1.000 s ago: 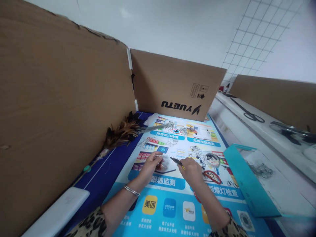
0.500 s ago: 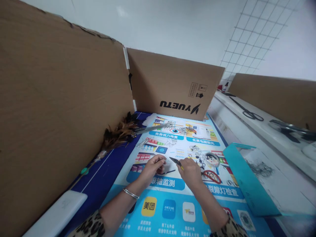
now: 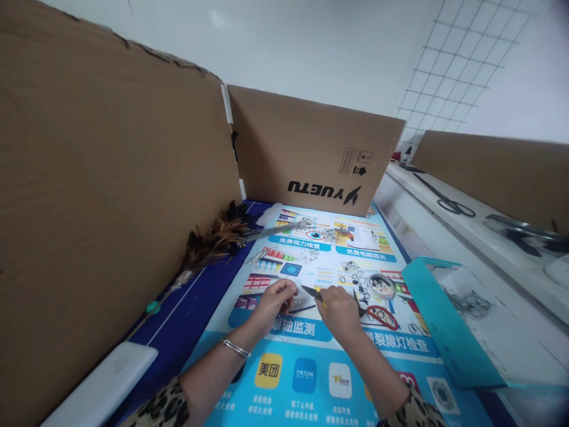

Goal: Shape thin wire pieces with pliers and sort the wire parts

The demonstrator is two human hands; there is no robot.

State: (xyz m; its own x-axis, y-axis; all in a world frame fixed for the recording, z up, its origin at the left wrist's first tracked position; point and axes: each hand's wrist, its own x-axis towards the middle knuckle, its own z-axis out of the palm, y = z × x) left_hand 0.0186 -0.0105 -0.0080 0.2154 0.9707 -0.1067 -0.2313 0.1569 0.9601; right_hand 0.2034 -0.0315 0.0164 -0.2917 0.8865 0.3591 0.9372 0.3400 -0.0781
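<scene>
My right hand (image 3: 341, 309) is wrapped round a pair of pointed pliers (image 3: 312, 292) with dark jaws and a bit of yellow on the handle. The jaws point left, toward my left hand (image 3: 276, 299). Thumb and fingers of that hand are pinched together; what sits between them is too small to make out. A short dark strip (image 3: 304, 308) lies on the printed sheet between the hands. Past my right hand are small black rings (image 3: 363, 290) and a round dish (image 3: 382, 287) with a printed picture.
A blue printed sheet (image 3: 267, 341) covers the table. Brown feathers on thin wires (image 3: 217, 234) lie at the left by the cardboard wall (image 3: 133, 178). A teal open box (image 3: 438, 332) holds tangled wire (image 3: 471, 305). Scissors (image 3: 453, 206) lie on the white ledge at right.
My right hand with the pliers has shifted slightly left, bringing the jaw tips closer to my left hand. My left hand stays in nearly the same place.
</scene>
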